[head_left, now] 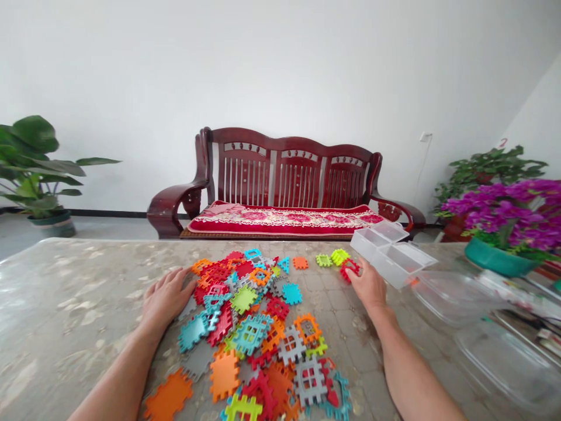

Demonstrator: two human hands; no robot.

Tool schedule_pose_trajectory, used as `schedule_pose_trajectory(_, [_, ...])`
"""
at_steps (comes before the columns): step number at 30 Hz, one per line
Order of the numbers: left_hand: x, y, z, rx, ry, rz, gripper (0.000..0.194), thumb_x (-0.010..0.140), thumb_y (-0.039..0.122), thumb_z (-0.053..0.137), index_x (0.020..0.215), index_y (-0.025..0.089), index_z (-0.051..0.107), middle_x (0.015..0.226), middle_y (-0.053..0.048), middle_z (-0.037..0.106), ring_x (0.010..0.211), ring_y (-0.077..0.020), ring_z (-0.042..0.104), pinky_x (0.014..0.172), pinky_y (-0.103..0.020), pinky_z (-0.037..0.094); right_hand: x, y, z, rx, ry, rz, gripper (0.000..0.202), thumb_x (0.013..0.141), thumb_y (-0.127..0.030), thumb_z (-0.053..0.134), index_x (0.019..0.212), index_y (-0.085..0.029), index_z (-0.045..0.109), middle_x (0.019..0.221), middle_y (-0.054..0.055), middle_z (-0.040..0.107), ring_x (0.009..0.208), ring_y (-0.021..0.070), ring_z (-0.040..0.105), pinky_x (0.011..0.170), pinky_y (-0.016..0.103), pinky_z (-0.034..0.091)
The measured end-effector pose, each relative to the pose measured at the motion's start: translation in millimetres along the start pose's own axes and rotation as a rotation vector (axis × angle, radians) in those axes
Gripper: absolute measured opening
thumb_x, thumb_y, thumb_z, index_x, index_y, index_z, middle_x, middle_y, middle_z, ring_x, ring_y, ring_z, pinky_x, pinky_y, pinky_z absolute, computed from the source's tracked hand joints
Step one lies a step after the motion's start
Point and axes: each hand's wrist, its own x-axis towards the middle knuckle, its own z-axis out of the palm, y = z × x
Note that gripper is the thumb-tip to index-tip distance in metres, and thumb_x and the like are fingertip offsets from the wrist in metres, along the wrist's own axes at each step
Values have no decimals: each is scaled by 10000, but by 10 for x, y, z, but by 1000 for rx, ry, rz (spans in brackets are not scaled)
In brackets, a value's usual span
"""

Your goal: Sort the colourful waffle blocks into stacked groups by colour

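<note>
Many notched plastic pieces in orange, red, blue, grey and green lie in a loose pile (252, 333) on the patterned table (56, 310). Beside the pile's left edge, my left hand (169, 293) rests palm down with its fingers spread, holding nothing. My right hand (369, 285) has its thumb and fingers closed on a red piece (349, 270) at the right of the table. Just beyond that piece are a yellow-green stack (340, 256) and a flat light green piece (323, 260). A lone orange piece (300, 263) lies further left.
Clear divided trays (401, 263) stand right of my right hand, with clear lids or tubs (456, 297) nearer. A teal pot (495, 257) of purple flowers is at the far right. Behind the table stands a dark red wooden bench (287, 175).
</note>
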Motion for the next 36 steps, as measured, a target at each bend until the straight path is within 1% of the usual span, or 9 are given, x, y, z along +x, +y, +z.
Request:
schedule_pose_trajectory(5, [7,-16,19,-13,22,-2,494,906,445,412,1337,262,569,1447,-87,549,1359,-297,459,1144,-486,318,-23,57,-18,-127,-12,32,474,853,-499,581,1219,-204,641,1029,148,706,946,298,655,772,385,478])
schedule_pose_trajectory(11, [12,-43,44,-2,24,3,508,917,467,383,1347,263,560,1458,-84,538,1353,-296,466,1138,-476,325,-42,-43,-32,-200,-118,-22,568,849,-539,566,1254,-143,606,1108,207,658,1045,351,600,855,452,450])
schedule_pose_trajectory(16, [28,-55,63,-14,22,12,509,910,460,393,1349,264,560,1444,-85,551,1350,-299,465,1144,-486,313,-43,-81,-8,-224,-174,-7,430,898,-519,501,1140,-199,656,1011,152,696,942,294,649,760,381,458])
schedule_pose_trajectory(21, [18,-42,60,7,16,9,523,917,459,365,1361,251,547,1464,-87,531,1376,-269,437,1159,-461,292,-48,-31,16,-196,-114,-31,364,891,-495,523,1052,-216,693,914,125,714,855,272,654,704,357,457])
schedule_pose_trajectory(25, [7,-27,39,19,-7,10,558,928,467,327,1385,215,525,1481,-107,509,1380,-268,432,1159,-462,291,-55,-27,19,-142,7,-101,350,854,-449,592,1071,-195,694,1046,145,692,953,284,626,825,391,470])
schedule_pose_trajectory(27, [8,-29,37,13,-3,9,555,926,463,338,1383,212,527,1476,-111,513,1372,-275,442,1154,-463,298,-75,-92,38,-28,41,-168,328,848,-390,592,1085,-186,691,1119,144,672,1020,282,606,901,402,460])
schedule_pose_trajectory(29, [12,-33,39,6,2,11,550,923,458,348,1376,208,534,1470,-114,518,1368,-279,446,1151,-462,300,-118,-217,73,161,-20,-228,302,844,-343,576,1080,-194,693,1100,113,680,980,249,618,904,383,472])
schedule_pose_trajectory(33, [7,-30,43,-5,4,12,552,922,470,349,1368,207,539,1469,-116,518,1371,-286,439,1146,-471,298,-257,-599,107,509,-292,-354,251,799,-272,602,1011,-211,722,975,59,717,798,189,638,811,334,508])
schedule_pose_trajectory(36, [-6,-20,42,-7,5,2,553,923,474,344,1377,218,530,1474,-106,514,1366,-291,441,1142,-475,296,-372,-900,25,606,-440,-520,345,748,-173,622,1069,-245,725,1084,47,715,973,206,630,899,347,490])
